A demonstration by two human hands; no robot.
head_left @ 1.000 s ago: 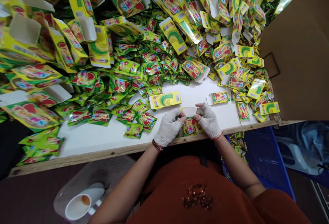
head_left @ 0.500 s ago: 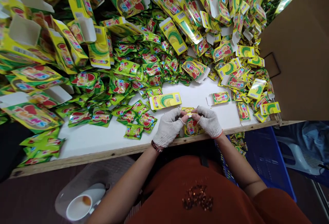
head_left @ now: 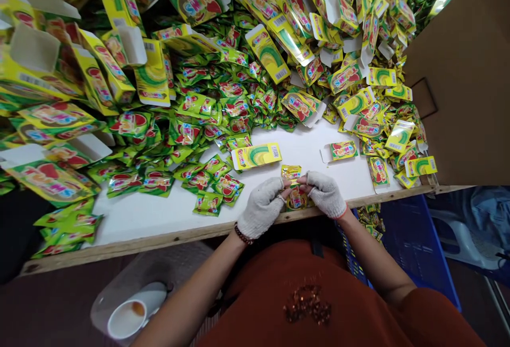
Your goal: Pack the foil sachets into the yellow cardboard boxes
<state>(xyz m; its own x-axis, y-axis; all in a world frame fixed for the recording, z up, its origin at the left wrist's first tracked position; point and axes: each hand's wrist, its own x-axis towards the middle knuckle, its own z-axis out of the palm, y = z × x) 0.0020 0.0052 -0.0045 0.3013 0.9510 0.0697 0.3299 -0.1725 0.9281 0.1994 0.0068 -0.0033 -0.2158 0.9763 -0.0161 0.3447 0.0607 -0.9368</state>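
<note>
My left hand [head_left: 263, 204], in a white fingerless glove, and my right hand [head_left: 324, 193], gloved alike, meet at the table's front edge. Between them is a small yellow and green candy box [head_left: 295, 198], upright to my view, with the fingertips of both hands pinching its upper part. Another yellow bit of packaging [head_left: 291, 170] shows just beyond the fingertips. A yellow box [head_left: 257, 156] lies behind my left hand, and an open-ended box [head_left: 339, 150] lies behind my right hand. Green candy packets [head_left: 227, 187] are spread left of my left hand.
Heaps of green packets [head_left: 235, 89] and yellow boxes [head_left: 266, 54] cover the back of the white table [head_left: 151, 219]. A brown carton [head_left: 466, 86] stands at the right. Below the table are a blue crate [head_left: 418, 251] and a white cup [head_left: 127, 319].
Both hands have shifted slightly toward my body, and more of the yellow packaging beyond the fingertips shows. The surrounding boxes and packets lie as before.
</note>
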